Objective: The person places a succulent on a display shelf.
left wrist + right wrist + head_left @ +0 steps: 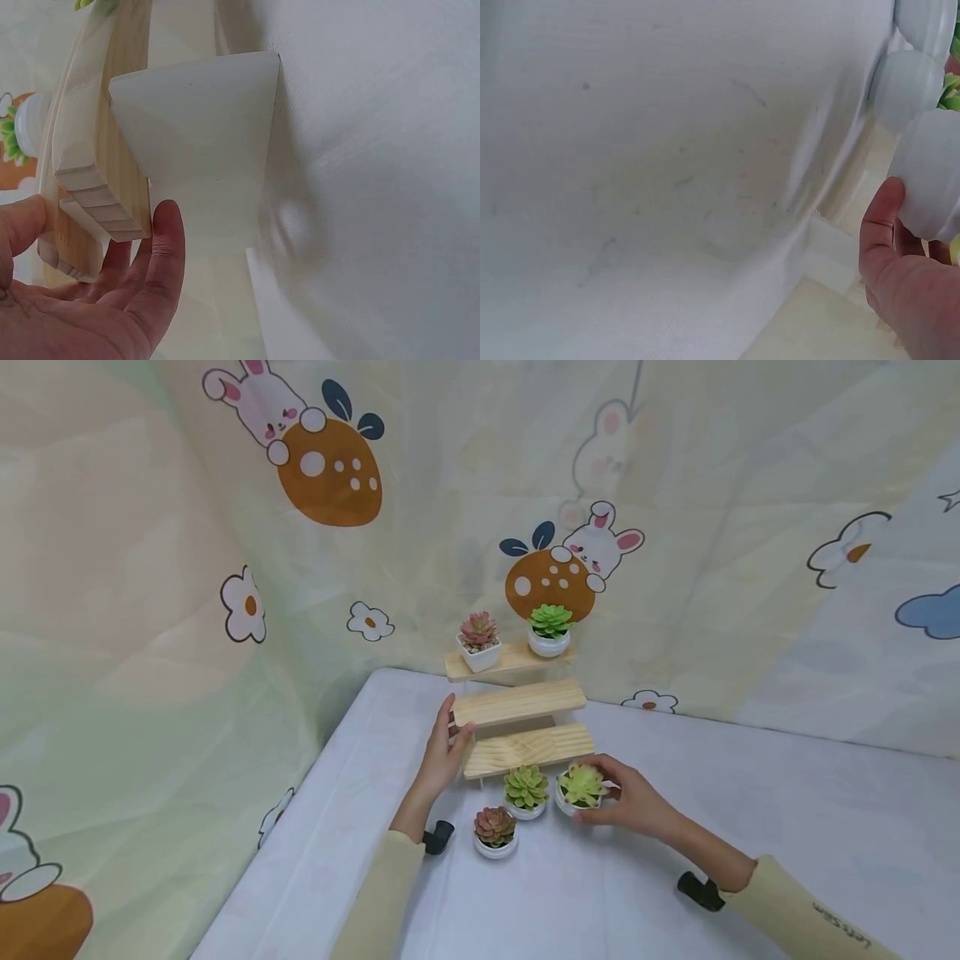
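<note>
A three-step wooden shelf stands at the back of the white table. My left hand rests with straight fingers against the left end of its lower steps; the left wrist view shows the hand touching the board's end. My right hand grips a round white pot with a yellow-green succulent on the table in front of the lowest step. In the right wrist view the hand's thumb curls under that pot.
A pink succulent in a square pot and a green one in a round pot sit on the top step. On the table stand a green succulent and a reddish one. A rabbit-print cloth hangs behind.
</note>
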The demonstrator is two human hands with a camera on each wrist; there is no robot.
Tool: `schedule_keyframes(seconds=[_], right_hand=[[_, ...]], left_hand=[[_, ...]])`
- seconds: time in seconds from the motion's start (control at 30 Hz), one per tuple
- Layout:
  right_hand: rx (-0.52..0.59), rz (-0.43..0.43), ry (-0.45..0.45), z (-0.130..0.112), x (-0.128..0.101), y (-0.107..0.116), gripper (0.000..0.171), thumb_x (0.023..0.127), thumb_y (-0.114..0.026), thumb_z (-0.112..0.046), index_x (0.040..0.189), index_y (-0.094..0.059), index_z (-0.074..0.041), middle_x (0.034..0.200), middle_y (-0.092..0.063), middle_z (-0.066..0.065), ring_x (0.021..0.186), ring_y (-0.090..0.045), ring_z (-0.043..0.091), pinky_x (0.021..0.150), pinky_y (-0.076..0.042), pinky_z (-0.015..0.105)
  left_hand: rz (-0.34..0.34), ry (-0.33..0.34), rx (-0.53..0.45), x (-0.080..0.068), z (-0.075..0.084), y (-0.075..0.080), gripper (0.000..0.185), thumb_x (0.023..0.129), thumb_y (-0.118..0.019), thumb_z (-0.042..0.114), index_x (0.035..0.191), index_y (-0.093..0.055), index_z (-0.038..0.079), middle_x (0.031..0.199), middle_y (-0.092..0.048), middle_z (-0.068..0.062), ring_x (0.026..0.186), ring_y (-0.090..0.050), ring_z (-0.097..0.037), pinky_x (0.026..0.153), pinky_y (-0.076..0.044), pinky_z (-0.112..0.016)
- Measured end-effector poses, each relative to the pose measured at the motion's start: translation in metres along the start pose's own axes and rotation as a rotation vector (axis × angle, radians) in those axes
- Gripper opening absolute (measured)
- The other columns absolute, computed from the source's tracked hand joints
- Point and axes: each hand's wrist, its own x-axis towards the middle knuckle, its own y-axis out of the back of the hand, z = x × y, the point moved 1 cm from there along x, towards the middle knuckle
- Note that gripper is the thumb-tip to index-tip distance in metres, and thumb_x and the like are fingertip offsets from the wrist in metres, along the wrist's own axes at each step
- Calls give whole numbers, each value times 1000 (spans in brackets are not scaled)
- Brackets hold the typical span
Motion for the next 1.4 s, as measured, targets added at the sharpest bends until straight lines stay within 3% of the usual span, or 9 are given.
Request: schedule_keyframes(seconds=[0.57,0.8,1.03,1.23,1.4], right_hand=[[0,86,-49,-12,7,13,70,75,-86,-17,132,-49,3,128,-55,19,110,-55,29,86,-52,25],[11,120,-61,-18,10,17,71,77,-85,-17,134,-48,3,132,-52,18,117,-52,31,94,-50,32],[-16,141,-39,-25,16,23,68,78,-84,-17,133,-48,1,133,-53,16,114,-52,28,88,-48,19],[-11,155,-47,-31,22,28,69,79,-83,-19,135,-47,0,132,-53,16,116,-52,28,92,-49,26],[9,164,-28,-36,30,30,70,79,-83,-15,135,-45,2,131,-52,17,116,-51,28,89,-48,17]], left_hand=[[-5,-5,13,2,0,1,62,104,-48,12,152,-14,-8,139,-37,-37,123,-45,-51,99,-43,-57],[-5,3,12,2,1,0,62,104,-48,12,152,-14,-8,139,-37,-37,123,-45,-50,100,-43,-57],[-7,1,2,2,1,1,61,104,-47,11,152,-14,-7,138,-37,-37,123,-45,-50,99,-42,-58],[-8,-5,-1,2,1,1,61,104,-47,10,152,-13,-8,137,-38,-36,122,-45,-49,97,-43,-57],[-10,1,2,2,0,1,62,104,-47,11,152,-13,-8,138,-38,-35,123,-45,-49,98,-43,-57]])
